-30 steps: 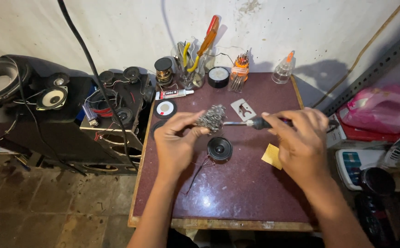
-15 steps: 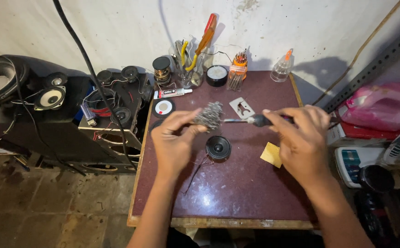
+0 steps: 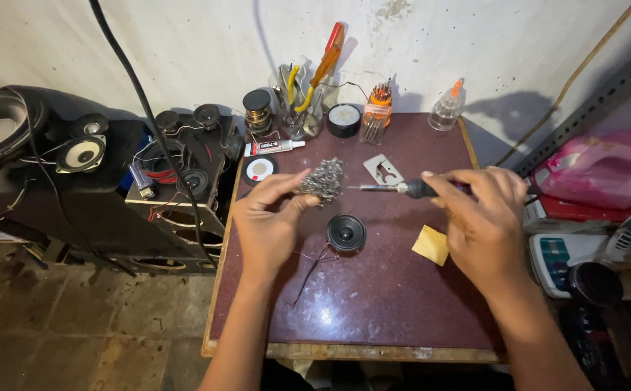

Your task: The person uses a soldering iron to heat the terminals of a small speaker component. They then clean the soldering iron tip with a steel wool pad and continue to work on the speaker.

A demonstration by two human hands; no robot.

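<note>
Two hands meet above the maroon table (image 3: 402,304). The left hand (image 3: 268,228) pinches a grey tangle of metal wool (image 3: 322,181) between thumb and fingertips, held just off the tabletop. The right hand (image 3: 485,224) is wrapped around the dark grip of a soldering iron (image 3: 391,189), its tip pointing at the wool. That wool looks light and springy — it crushes easily, so a loose edge pinch suits it. A small round speaker (image 3: 346,232) lies just below, beside a yellow sponge (image 3: 431,245).

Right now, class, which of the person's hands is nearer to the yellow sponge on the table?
Right. The right hand, holding the soldering iron, sits just beside the yellow sponge; the left hand holds the wire-wool wad across the small speaker.
</note>
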